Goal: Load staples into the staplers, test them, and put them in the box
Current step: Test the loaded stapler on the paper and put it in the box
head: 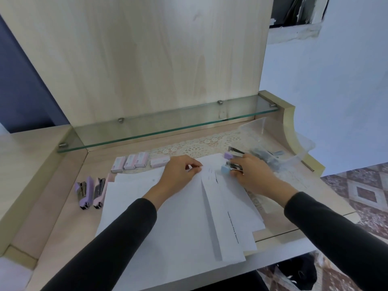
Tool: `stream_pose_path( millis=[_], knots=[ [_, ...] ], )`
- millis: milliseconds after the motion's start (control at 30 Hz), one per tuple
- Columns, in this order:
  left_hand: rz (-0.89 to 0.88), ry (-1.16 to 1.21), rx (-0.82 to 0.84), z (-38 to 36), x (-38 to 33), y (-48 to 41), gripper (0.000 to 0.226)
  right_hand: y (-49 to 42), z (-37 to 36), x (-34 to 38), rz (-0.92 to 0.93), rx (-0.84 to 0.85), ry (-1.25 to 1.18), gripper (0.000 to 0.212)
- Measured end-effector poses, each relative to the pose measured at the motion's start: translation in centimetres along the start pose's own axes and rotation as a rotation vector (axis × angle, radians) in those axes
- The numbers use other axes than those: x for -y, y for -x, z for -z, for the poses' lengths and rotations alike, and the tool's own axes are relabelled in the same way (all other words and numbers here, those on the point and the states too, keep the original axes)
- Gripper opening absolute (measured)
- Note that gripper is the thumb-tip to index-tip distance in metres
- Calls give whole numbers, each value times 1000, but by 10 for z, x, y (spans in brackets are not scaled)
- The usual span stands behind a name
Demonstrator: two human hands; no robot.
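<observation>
A spread of white paper sheets (172, 217) covers the desk's middle. My left hand (178, 173) pinches the top edge of a folded sheet. My right hand (252, 171) grips a light blue stapler (230, 167), its mouth at the paper's upper right edge. A purple stapler (233, 153) lies just behind it. Two more staplers, one purple (85, 191) and one pink (99, 190), lie left of the papers. Several pink staple boxes (131, 162) stand in a row behind the papers. A clear plastic box (277, 143) at the right holds more staplers.
A glass shelf (168, 122) juts out over the desk's back edge below a wooden panel. A lace mat (197, 145) lies under the box and papers. The desk's right edge drops to a patterned floor (361, 190).
</observation>
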State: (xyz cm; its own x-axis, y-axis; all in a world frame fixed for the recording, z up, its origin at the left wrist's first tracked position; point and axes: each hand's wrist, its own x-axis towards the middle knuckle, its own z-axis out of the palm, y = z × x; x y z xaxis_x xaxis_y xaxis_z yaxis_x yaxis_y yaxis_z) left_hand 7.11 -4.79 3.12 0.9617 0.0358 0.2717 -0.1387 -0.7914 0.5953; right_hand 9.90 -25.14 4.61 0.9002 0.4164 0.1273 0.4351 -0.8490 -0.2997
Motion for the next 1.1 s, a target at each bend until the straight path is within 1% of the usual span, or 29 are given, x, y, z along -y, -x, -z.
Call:
stream_pose_path(
  millis=[167, 333, 467, 533, 600, 667, 733, 833, 933, 1000, 1033, 1100],
  knots=[
    [35, -15, -1, -12, -2, -9, 16, -16, -10, 2, -40, -68, 98, 34],
    [69, -112, -44, -16, -6, -11, 19, -22, -13, 4, -65, -122, 125, 37],
    [96, -93, -94, 1, 4, -1, 16, -14, -7, 19, 35, -145, 78, 38],
    [111, -81, -120, 15, 15, 5, 14, -5, -6, 30, 109, -95, 97, 37],
    [141, -74, -147, 30, 29, 11, 13, 4, -11, 40, 150, -14, 168, 35],
    [189, -86, -182, 44, 41, 18, 13, 9, -21, 45, 181, 24, 257, 35],
    [228, -127, -213, 58, 51, 25, 13, 13, -27, 47, 203, 23, 301, 35],
    [244, -160, -241, 74, 65, 36, 11, 12, -32, 42, 243, -37, 297, 33],
    [254, -138, -294, 88, 75, 49, 11, 9, -31, 36, 293, -67, 311, 18],
    [280, -124, -316, 97, 80, 57, 12, 7, -31, 31, 307, -78, 320, 18],
    [302, -119, -324, 102, 82, 61, 12, 7, -30, 31, 302, -50, 296, 17],
    [351, -103, -342, 111, 90, 68, 11, 6, -29, 32, 323, -40, 274, 25]
  ],
)
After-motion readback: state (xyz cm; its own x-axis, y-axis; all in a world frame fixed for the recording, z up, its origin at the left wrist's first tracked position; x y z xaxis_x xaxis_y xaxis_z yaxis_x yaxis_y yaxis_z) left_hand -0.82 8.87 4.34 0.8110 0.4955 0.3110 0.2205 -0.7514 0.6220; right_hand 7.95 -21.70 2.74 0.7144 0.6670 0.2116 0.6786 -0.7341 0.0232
